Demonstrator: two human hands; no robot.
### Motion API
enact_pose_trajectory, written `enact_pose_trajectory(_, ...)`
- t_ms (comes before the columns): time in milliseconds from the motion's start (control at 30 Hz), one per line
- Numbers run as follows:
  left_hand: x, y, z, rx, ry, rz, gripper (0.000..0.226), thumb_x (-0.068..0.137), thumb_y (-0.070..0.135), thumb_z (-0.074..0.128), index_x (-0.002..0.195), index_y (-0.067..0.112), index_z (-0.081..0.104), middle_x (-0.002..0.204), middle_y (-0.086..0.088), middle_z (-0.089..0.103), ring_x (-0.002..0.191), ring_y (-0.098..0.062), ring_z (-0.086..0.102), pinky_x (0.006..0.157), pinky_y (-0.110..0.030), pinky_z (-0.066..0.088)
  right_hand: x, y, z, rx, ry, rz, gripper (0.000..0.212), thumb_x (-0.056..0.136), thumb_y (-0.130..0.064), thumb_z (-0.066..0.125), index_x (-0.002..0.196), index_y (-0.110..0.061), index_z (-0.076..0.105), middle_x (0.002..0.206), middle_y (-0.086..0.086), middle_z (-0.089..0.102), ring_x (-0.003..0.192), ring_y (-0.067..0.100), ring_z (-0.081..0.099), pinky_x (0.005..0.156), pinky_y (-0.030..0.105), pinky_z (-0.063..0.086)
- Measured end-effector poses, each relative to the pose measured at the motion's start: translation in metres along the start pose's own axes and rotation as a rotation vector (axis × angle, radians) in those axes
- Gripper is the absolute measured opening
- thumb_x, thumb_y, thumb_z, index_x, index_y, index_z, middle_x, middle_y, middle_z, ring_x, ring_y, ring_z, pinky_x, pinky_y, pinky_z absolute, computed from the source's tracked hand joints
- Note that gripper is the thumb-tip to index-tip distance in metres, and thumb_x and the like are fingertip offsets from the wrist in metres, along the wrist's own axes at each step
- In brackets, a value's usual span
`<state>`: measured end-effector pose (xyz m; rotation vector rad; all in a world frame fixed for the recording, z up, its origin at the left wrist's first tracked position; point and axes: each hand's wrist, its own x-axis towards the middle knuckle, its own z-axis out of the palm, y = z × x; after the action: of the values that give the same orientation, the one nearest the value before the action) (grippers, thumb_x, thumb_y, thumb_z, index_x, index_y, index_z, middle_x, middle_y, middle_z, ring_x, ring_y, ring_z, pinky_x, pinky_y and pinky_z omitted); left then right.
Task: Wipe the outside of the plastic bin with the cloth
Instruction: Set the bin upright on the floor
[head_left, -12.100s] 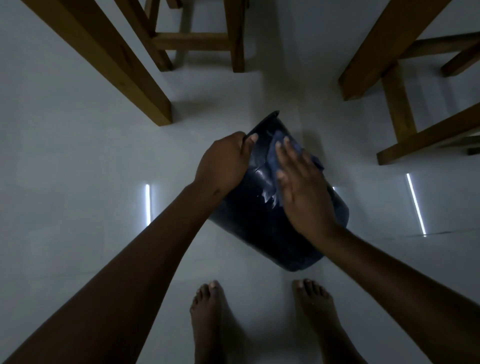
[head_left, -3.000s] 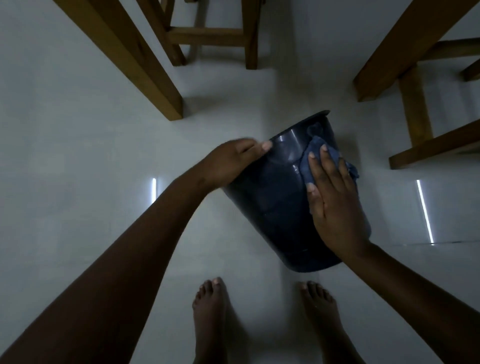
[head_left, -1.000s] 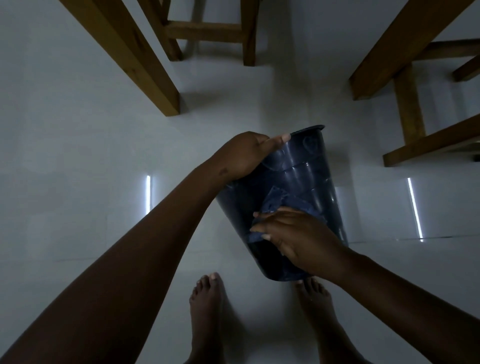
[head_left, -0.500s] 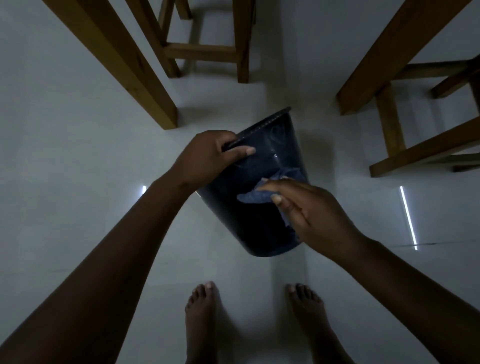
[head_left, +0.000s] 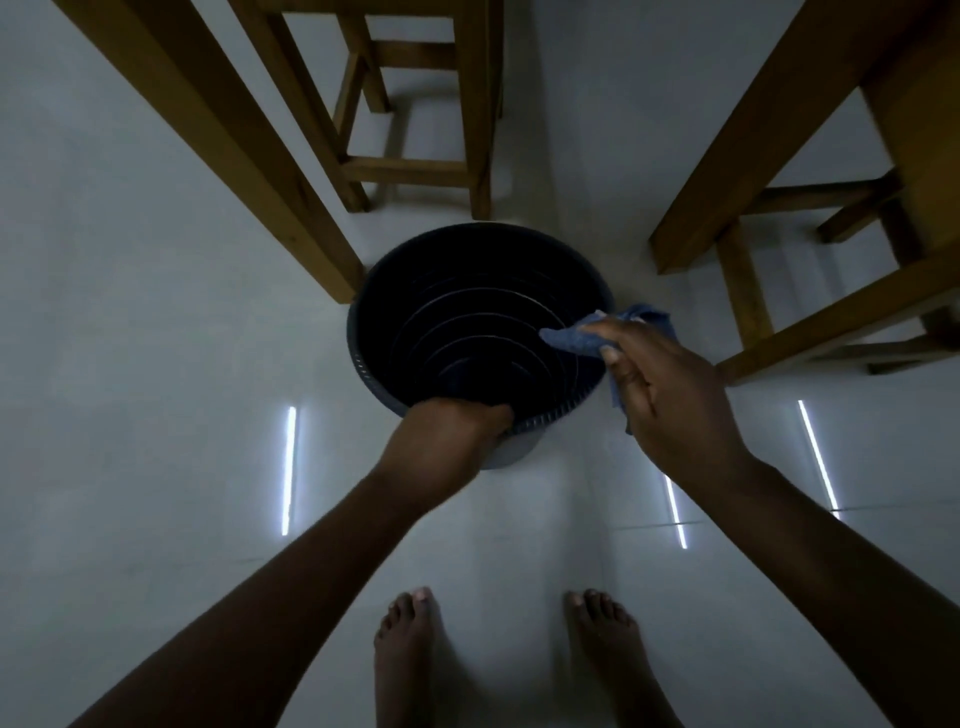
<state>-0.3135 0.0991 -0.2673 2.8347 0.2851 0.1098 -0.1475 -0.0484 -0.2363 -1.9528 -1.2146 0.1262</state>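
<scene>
Gripping the near rim of the bin (head_left: 363, 332), left hand (head_left: 441, 441) is clenched on it; bin stands mouth-up on the floor (head_left: 130, 312), just right of a wooden leg (head_left: 234, 150). Right hand (head_left: 670, 395) pinches the cloth (head_left: 571, 340) over the bin's right rim.

Bin (head_left: 363, 291) now upright, mouth toward camera; previously tilted. Cloth (head_left: 576, 340) lifted off the wall, now at the rim.
</scene>
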Motion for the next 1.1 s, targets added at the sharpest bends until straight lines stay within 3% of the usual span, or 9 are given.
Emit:
enact_pose_trajectory(133, -0.014, 0.008, 0.025, 0.004, -0.114, 0.044, 0.011, 0.071, 0.01, 0.072, 0.068, 0.017, 0.064, 0.057, 0.001, 0.063, 0.047, -0.017, 0.06, 0.041, -0.024, 0.044, -0.013, 0.008, 0.01, -0.046, -0.024, 0.005, 0.031, 0.098, -0.02, 0.043, 0.117, -0.008, 0.064, 0.112, 0.002, 0.067, 0.109, 0.01, 0.054, 0.096, 0.01, 0.036)
enact_pose_trajectory(233, -0.023, 0.011, 0.035, -0.058, -0.181, 0.016, 0.006, 0.076, 0.019, 0.063, 0.079, 0.017, 0.067, 0.067, -0.001, 0.068, 0.057, -0.021, 0.065, 0.045, -0.028, 0.049, -0.021, 0.013, 0.017, -0.082, -0.016, -0.007, 0.03, 0.098, -0.018, 0.044, 0.116, -0.007, 0.064, 0.113, 0.005, 0.069, 0.111, 0.009, 0.055, 0.097, 0.028, 0.045)
enact_pose_trajectory(367, -0.033, 0.015, 0.044, -0.059, -0.308, -0.023, 0.02, 0.078, 0.025, 0.061, 0.096, 0.017, 0.066, 0.083, -0.003, 0.072, 0.074, -0.024, 0.069, 0.055, -0.032, 0.055, -0.026, 0.013, 0.018, -0.083, -0.025, -0.006, 0.029, 0.098, -0.018, 0.044, 0.116, -0.009, 0.064, 0.113, 0.005, 0.069, 0.112, 0.009, 0.055, 0.096, 0.031, 0.046)
enact_pose_trajectory(533, -0.015, 0.026, 0.019, -0.134, -0.306, -0.069, 0.058, 0.078, 0.069, 0.047, 0.113, 0.025, 0.061, 0.104, 0.005, 0.071, 0.094, -0.014, 0.065, 0.077, -0.031, 0.055, -0.022, 0.006, 0.008, -0.079, -0.025, 0.011, 0.028, 0.098, -0.019, 0.043, 0.116, -0.01, 0.064, 0.112, 0.006, 0.069, 0.11, 0.01, 0.054, 0.096, 0.026, 0.044)
enact_pose_trajectory(633, 0.014, 0.028, -0.011, -0.168, -0.132, -0.082, 0.044, 0.086, 0.057, 0.049, 0.111, 0.024, 0.064, 0.104, 0.004, 0.071, 0.094, -0.015, 0.065, 0.081, -0.033, 0.054, -0.014, 0.001, -0.007, -0.081, 0.025, 0.009, 0.028, 0.098, -0.02, 0.043, 0.117, -0.012, 0.062, 0.112, 0.005, 0.068, 0.112, 0.01, 0.053, 0.097, 0.021, 0.04)
enact_pose_trajectory(767, 0.065, 0.036, -0.056, -0.157, 0.034, -0.075, 0.034, 0.091, 0.043, 0.055, 0.117, 0.023, 0.064, 0.112, 0.005, 0.07, 0.103, -0.013, 0.063, 0.094, -0.027, 0.049, 0.003, 0.002, -0.036, -0.1, 0.091, 0.056, 0.032, 0.099, -0.024, 0.041, 0.118, -0.011, 0.063, 0.116, 0.004, 0.068, 0.113, 0.011, 0.055, 0.097, 0.028, 0.045)
enact_pose_trajectory(900, 0.112, 0.057, -0.096, -0.169, 0.063, -0.04, 0.033, 0.092, 0.036, 0.057, 0.119, 0.019, 0.064, 0.115, 0.001, 0.069, 0.106, -0.016, 0.063, 0.095, -0.027, 0.046, 0.024, 0.002, -0.081, -0.136, 0.129, 0.097, 0.034, 0.099, -0.025, 0.039, 0.117, -0.009, 0.063, 0.116, 0.007, 0.067, 0.11, 0.015, 0.057, 0.095, 0.029, 0.046)
enact_pose_trajectory(1100, 0.155, 0.104, -0.158, -0.226, -0.019, -0.053, 0.039, 0.093, 0.039, 0.054, 0.127, 0.02, 0.059, 0.127, 0.003, 0.063, 0.117, -0.013, 0.056, 0.097, -0.009, 0.029, 0.053, -0.007, -0.18, -0.209, 0.187, 0.175, 0.033, 0.098, -0.022, 0.041, 0.122, -0.01, 0.061, 0.117, 0.007, 0.066, 0.11, 0.018, 0.06, 0.096, 0.028, 0.047)
